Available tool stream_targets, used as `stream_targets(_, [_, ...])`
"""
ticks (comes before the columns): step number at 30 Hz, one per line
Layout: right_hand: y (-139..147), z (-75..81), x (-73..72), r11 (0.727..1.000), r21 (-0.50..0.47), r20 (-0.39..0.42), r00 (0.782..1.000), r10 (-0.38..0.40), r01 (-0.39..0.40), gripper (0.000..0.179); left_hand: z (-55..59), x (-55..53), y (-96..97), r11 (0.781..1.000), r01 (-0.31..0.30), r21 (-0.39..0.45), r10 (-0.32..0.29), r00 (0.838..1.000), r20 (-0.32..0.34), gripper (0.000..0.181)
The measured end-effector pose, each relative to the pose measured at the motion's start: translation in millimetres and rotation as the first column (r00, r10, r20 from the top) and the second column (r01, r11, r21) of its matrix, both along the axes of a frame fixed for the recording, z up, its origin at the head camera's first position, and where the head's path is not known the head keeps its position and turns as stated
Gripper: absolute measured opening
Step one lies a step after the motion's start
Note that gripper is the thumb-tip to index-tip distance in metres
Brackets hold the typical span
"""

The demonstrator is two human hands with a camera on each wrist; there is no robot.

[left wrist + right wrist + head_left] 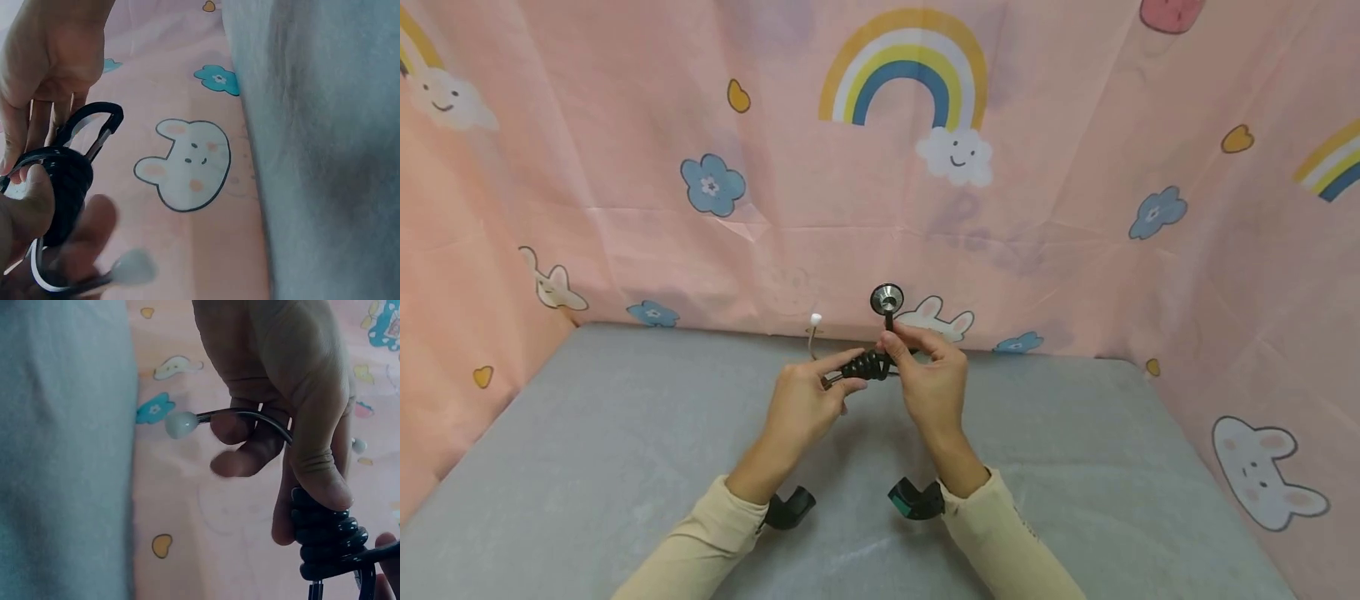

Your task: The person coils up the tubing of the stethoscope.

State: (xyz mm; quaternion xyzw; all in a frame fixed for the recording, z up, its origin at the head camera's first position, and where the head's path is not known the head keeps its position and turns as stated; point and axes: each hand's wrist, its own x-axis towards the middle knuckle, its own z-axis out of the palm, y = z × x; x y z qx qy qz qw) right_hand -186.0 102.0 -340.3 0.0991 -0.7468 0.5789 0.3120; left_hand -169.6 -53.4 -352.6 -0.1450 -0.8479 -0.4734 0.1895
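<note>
A stethoscope is held up between both hands above the table, its black tubing coiled tightly round itself (867, 367). My left hand (801, 404) grips the coil and metal ear tubes between thumb and fingers. My right hand (936, 379) pinches the tubing just below the round metal chest piece (887, 299), which points up. One white ear tip (816, 319) sticks up beyond the left hand. In the right wrist view, an ear tip (181, 425) shows on a curved tube passing by the left fingers. A black tubing loop (94, 109) stands out near the right hand in the left wrist view.
A grey cloth-covered table (625, 467) lies below the hands. Pink printed curtain (1060, 275) encloses its back and sides. Black wrist devices (790, 507) sit under both cuffs.
</note>
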Motion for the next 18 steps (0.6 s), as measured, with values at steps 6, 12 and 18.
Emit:
stream_targets(6, [-1.8,0.9,2.7,0.997,0.013,-0.116,0.990,-0.076,0.078,0.021,-4.8,0.3,-2.1,0.993,-0.058,0.100,0.065,0.996,-0.067,0.039])
stream_targets(12, [-5.1,2.9,11.9,0.999,-0.014,-0.092,0.994,-0.053,0.052,0.027,-3.4,-4.2,-7.5,0.926,-0.087,0.367,0.045,0.992,0.121,0.039])
stream_targets(18, [-9.0,6.4,15.2,0.998,-0.056,-0.067,0.998,-0.021,0.017,0.025,3.1,-6.9,-9.4,0.832,-0.142,0.536,0.036,0.979,0.203,0.040])
